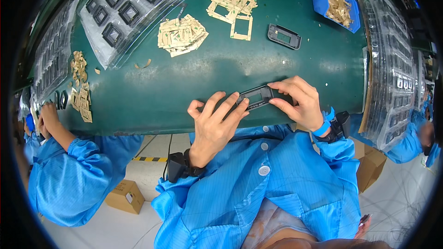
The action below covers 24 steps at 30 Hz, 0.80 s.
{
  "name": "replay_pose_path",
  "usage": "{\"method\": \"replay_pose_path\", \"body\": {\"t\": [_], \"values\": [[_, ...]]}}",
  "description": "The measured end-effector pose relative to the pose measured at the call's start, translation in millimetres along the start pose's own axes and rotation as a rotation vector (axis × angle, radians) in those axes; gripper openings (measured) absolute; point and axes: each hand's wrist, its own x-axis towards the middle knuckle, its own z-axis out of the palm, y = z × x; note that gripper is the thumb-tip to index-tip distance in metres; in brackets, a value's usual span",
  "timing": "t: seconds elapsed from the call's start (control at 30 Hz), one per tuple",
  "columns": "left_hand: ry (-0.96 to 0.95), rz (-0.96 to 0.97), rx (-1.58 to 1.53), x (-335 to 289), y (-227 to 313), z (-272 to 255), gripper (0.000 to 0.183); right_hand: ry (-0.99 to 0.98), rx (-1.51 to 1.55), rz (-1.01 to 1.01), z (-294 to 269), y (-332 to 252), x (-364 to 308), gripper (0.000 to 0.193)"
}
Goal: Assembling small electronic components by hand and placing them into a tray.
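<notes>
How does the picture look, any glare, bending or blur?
Head view: soft sheen mid-way across the green table; head view: bright glints on the clear plastic trays at right, whose edges bow with the fisheye; head view: dark corners; head view: the left hand, right hand and black frame look fairly sharp.

Blue fine-striped smock [207,203], white buttons [264,170]; boxy black wrist units [176,165] (right wrist adds blue band [324,126]).

A cardboard box [122,199] stands on the floor [124,223]
</notes>
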Motion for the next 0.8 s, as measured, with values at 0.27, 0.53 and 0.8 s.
{"method": "replay_pose_path", "body": {"t": [0.27,0.53,0.8], "values": [[-0.021,-0.072,-0.088,-3.1,-0.7,0.6,0.039,-0.038,-0.086,-0.089,3.7,1.5,2.1,0.047],[-0.067,-0.068,-0.010,2.4,4.6,-3.4,0.047,-0.089,-0.204,-0.143,4.8,3.5,-1.7,0.050],[-0.080,-0.020,0.112,-0.8,6.3,-1.4,0.051,-0.124,-0.424,-0.353,1.7,2.9,4.1,0.053]]}}
